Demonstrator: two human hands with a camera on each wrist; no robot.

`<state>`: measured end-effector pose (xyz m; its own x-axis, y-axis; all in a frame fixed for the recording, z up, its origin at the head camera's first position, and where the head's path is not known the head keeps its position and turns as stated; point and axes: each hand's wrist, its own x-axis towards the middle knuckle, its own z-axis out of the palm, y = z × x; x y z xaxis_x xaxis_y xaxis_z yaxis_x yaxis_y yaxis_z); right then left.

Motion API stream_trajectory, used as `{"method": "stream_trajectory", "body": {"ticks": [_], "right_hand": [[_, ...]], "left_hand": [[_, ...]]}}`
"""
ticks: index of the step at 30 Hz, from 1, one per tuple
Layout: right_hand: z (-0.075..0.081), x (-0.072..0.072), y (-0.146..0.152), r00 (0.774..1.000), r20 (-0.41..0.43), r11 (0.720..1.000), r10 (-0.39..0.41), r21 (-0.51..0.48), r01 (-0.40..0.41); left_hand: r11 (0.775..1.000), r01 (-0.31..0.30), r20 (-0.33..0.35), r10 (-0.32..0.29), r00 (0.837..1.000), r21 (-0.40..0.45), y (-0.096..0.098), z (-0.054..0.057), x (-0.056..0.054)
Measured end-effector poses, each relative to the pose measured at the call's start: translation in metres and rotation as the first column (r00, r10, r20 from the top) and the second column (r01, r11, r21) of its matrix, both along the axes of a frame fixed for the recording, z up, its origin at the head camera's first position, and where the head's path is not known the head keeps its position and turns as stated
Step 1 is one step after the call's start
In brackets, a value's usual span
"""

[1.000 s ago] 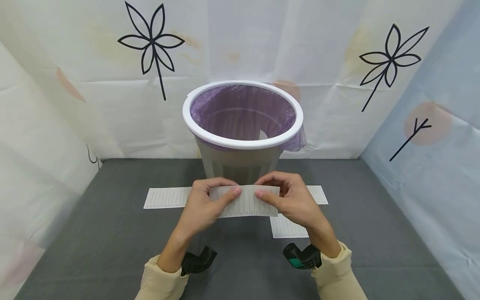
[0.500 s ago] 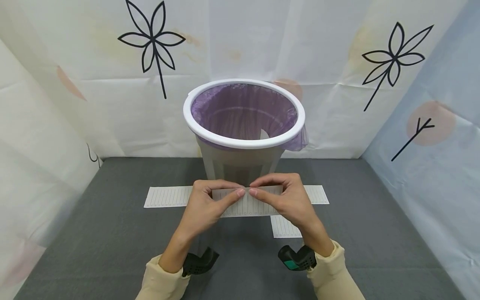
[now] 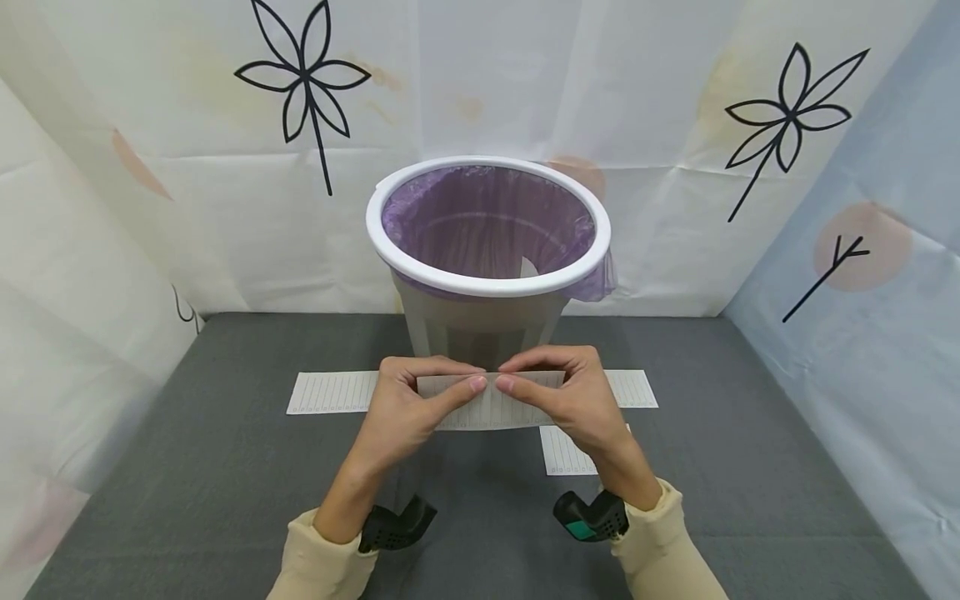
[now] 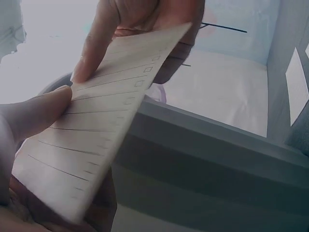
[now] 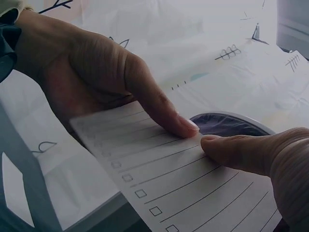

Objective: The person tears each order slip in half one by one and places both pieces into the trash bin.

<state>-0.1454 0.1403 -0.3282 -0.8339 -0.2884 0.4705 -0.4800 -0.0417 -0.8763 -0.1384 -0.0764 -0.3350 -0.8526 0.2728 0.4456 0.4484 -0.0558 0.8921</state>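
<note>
A ruled paper slip (image 3: 486, 411) with a row of small checkboxes along one edge is held up in front of the bin. My left hand (image 3: 405, 412) pinches its upper edge between thumb and fingers, left of the middle. Close beside it, my right hand (image 3: 585, 404) pinches the same edge. In the right wrist view the two thumbs nearly meet on the lined face of the slip (image 5: 178, 169). The left wrist view shows the slip (image 4: 91, 116) in one piece, slightly bent, with fingers behind it.
A bin (image 3: 487, 287) with a white rim and purple liner stands at the back; a white scrap (image 3: 528, 267) shows inside. Lined paper lies on the grey table (image 3: 480, 517) at left (image 3: 333, 392), at right (image 3: 633, 389) and under the right wrist (image 3: 564, 454). Patterned cloth surrounds the table.
The right hand has shifted a little left, so the thumbs stand closer together. The slip is tilted more and looks darker. The papers on the table have stayed put.
</note>
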Motion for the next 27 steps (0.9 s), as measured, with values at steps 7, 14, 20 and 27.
{"method": "stream_trajectory", "body": {"ticks": [7, 14, 20, 27], "right_hand": [[-0.0015, 0.0003, -0.0041, 0.999, 0.036, 0.998, 0.034, -0.046, -0.032], [-0.0018, -0.0001, -0.0050, 0.999, 0.035, 0.999, 0.037, -0.038, -0.036], [-0.0016, 0.0002, -0.0054, 0.999, 0.035, 1.000, 0.024, -0.020, -0.023], [-0.0021, 0.0003, -0.0067, 1.000, 0.020, 1.000, 0.014, 0.001, -0.014]], "left_hand": [[1.000, 0.007, 0.015, -0.007, 1.000, 0.019, -0.0009, 0.0003, -0.0006], [1.000, -0.001, 0.020, 0.001, 1.000, 0.012, 0.0007, 0.0015, 0.0009], [1.000, -0.010, 0.005, 0.010, 1.000, -0.014, 0.0018, 0.0016, 0.0020], [0.998, -0.052, -0.003, 0.052, 0.999, -0.039, 0.0032, 0.0015, 0.0039]]}}
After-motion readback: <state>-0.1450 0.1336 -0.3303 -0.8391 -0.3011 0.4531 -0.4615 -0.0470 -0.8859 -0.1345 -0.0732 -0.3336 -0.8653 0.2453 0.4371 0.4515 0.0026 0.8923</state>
